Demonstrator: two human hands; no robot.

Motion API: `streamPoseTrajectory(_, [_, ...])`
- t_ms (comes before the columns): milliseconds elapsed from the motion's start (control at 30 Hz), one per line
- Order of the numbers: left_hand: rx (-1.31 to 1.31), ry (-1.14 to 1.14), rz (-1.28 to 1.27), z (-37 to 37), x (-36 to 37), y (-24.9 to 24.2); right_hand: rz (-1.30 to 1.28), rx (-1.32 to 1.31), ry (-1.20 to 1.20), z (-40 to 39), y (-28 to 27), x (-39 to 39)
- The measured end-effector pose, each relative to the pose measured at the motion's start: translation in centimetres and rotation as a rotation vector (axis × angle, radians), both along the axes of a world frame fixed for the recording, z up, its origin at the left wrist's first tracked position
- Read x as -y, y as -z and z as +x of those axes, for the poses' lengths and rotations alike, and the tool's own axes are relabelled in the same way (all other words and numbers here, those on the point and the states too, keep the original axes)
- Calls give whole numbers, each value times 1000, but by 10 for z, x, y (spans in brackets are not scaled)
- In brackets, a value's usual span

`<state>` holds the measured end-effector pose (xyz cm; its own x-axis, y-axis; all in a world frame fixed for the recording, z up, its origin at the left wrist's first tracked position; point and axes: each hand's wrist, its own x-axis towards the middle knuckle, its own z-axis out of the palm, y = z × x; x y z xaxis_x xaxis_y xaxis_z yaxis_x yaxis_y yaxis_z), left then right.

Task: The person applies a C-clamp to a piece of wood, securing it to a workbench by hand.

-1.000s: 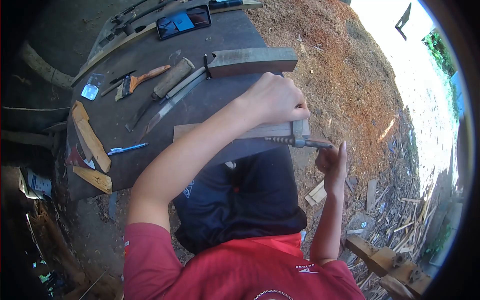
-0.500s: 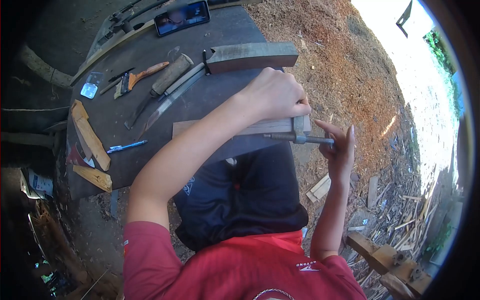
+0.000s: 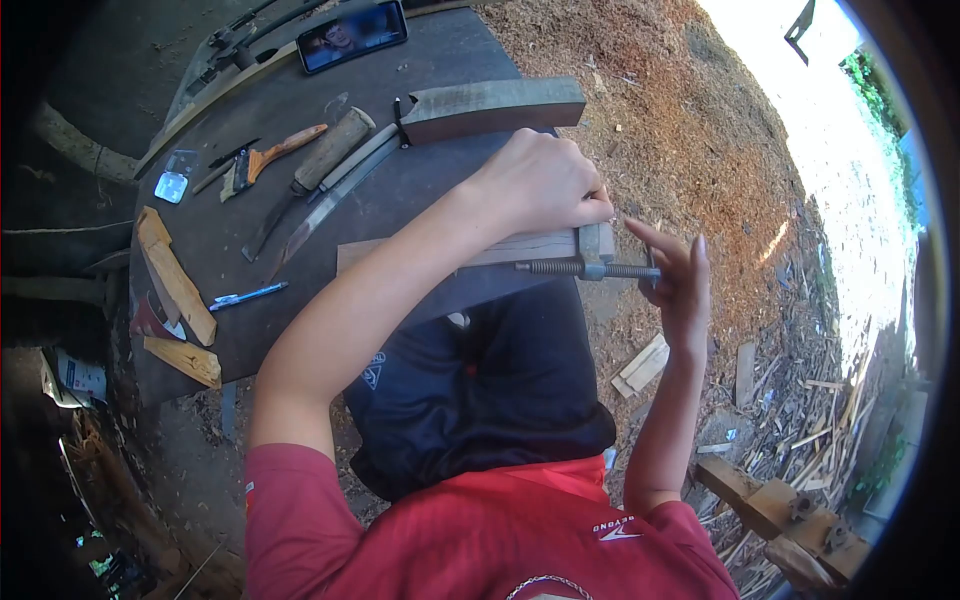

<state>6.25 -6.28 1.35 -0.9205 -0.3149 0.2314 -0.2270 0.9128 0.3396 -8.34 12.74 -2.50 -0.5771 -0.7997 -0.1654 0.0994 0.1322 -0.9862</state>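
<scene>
My left hand [image 3: 548, 182] is closed in a fist over the right end of a flat wooden board [image 3: 520, 249], at the upper part of a metal screw clamp [image 3: 592, 262]. What lies inside the fist is mostly hidden; the clamp's bar runs up under its thumb side. The clamp's threaded screw [image 3: 555, 267] lies sideways along the board's near edge. At the right end of this screw, my right hand [image 3: 682, 285] touches it with the index finger stretched out and the thumb apart. The board rests along the near edge of the dark table [image 3: 440, 200].
Beyond the board lies a thick wooden block [image 3: 490, 108]. Leftward are chisels [image 3: 335, 200], a wooden mallet-like piece [image 3: 335, 150], a brush [image 3: 270, 155], a blue pen [image 3: 247, 296] and wood offcuts [image 3: 175, 275]. A phone [image 3: 352, 37] stands at the back. Sawdust [image 3: 690, 130] covers the ground.
The whole view has shifted slightly, moving the table and its things a little left and up. Both hands stay at the clamp, the right one with its fingers slightly shifted.
</scene>
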Motion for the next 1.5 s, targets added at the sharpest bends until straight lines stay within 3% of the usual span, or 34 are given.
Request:
streamPoseTrajectory(100, [27, -5, 11, 0, 0, 0, 124, 134, -254, -27, 53, -30])
streamPoseTrajectory(200, [22, 3, -15, 1, 2, 2, 176, 138, -574, -19, 27, -59])
streamPoseTrajectory(300, [-44, 23, 28, 0, 3, 8, -151, 119, -672, -29, 8, -54])
streamPoseTrajectory(433, [-13, 9, 7, 0, 0, 1, -223, 61, -580, -30, -12, -23])
streamPoseTrajectory(633, [19, -5, -4, 0, 0, 1, -183, 220, -652, -52, -7, -11])
streamPoseTrajectory(833, [-16, 7, -27, 0, 1, 4, -34, -287, -440, -50, -26, -2])
streamPoseTrajectory(967, [-8, 3, -33, -1, 1, 2, 75, -401, -445, -47, -5, 5])
streamPoseTrajectory(1067, [10, -1, -15, -2, 1, 3, 144, -161, -561, -54, 40, -11])
streamPoseTrajectory(1167, [38, -9, -17, 1, 0, 4, -69, -160, -779, -72, 72, -52])
streamPoseTrajectory(1233, [33, -2, -20, 0, 1, 3, -247, -114, -838, -65, 48, -49])
streamPoseTrajectory(1300, [-11, 8, -2, 0, 1, 4, -376, 62, -779, -53, 0, -47])
streamPoseTrajectory(1367, [-29, 20, 3, -3, 1, 3, -176, -122, -586, -45, -24, -26])
streamPoseTrajectory(1400, [-22, 18, 1, -3, 0, 2, -240, -40, -585, -54, -9, -14])
streamPoseTrajectory(1500, [1, 9, -2, 1, 2, 2, 13, 9, -452, -37, -8, 4])
